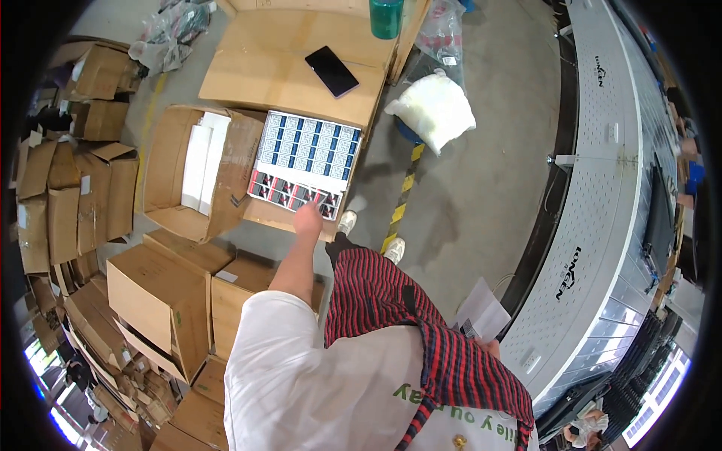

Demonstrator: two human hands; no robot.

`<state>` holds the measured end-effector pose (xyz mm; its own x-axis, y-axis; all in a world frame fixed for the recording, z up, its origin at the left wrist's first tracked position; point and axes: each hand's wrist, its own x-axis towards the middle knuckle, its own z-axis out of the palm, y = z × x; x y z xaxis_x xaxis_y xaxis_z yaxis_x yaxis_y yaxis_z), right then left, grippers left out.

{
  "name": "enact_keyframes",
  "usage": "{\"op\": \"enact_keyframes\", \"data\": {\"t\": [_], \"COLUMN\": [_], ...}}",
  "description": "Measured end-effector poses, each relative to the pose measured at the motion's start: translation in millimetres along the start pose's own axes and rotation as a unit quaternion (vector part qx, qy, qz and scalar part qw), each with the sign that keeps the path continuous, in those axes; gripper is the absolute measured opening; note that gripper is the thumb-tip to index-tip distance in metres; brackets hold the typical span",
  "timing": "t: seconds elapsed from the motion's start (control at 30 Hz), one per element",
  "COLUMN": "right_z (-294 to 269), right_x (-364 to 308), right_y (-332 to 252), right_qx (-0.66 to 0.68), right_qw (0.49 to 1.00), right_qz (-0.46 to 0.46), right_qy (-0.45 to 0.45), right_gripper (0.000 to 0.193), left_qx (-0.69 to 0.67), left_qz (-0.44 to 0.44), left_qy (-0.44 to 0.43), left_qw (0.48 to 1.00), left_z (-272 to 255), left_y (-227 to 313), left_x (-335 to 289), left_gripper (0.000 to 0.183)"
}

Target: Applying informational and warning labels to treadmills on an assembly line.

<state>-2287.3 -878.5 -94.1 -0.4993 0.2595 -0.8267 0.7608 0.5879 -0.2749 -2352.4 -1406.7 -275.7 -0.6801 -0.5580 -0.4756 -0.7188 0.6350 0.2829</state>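
Note:
My left hand (307,219) reaches to the front edge of a shallow white tray (329,182). Its fingers look drawn together over a row of small red-and-black printed pieces (282,193); what they pinch, if anything, is too small to make out. Behind that row, several blue-and-white printed pieces (308,146) lie in neat lines. Low at my right side, my right hand (492,348) grips a white sheet (483,312) with a dark printed patch. Part of that hand is hidden by my striped apron (474,372).
An open carton (169,161) with white boxes (204,161) stands left of the tray. Behind the tray, a cardboard surface (263,64) bears a phone (332,71) and a green cup (386,19). A white bag (435,109) sits at right; stacked cartons (158,293) crowd the left.

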Motion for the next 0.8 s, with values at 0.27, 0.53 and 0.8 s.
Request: {"op": "enact_keyframes", "data": {"t": [0.27, 0.53, 0.8], "right_z": [45.1, 89.7, 75.0], "right_x": [26.3, -11.2, -76.1], "right_y": [-12.3, -115.4, -107.4], "right_qx": [-0.129, 0.101, 0.711], "right_qw": [0.970, 0.990, 0.652], "right_qz": [-0.191, -0.096, -0.254], "right_qy": [0.079, 0.028, -0.067], "right_gripper": [0.035, 0.036, 0.034], "left_qx": [0.033, -0.276, -0.059], "left_qz": [0.001, 0.353, 0.824], "left_qy": [0.021, -0.096, -0.354], "left_qw": [0.999, 0.889, 0.439], "left_z": [-42.5, -131.4, -128.1], "left_y": [-23.3, 152.8, 283.4], "left_x": [23.2, -5.3, -211.6], "left_gripper": [0.028, 0.009, 0.010]}}
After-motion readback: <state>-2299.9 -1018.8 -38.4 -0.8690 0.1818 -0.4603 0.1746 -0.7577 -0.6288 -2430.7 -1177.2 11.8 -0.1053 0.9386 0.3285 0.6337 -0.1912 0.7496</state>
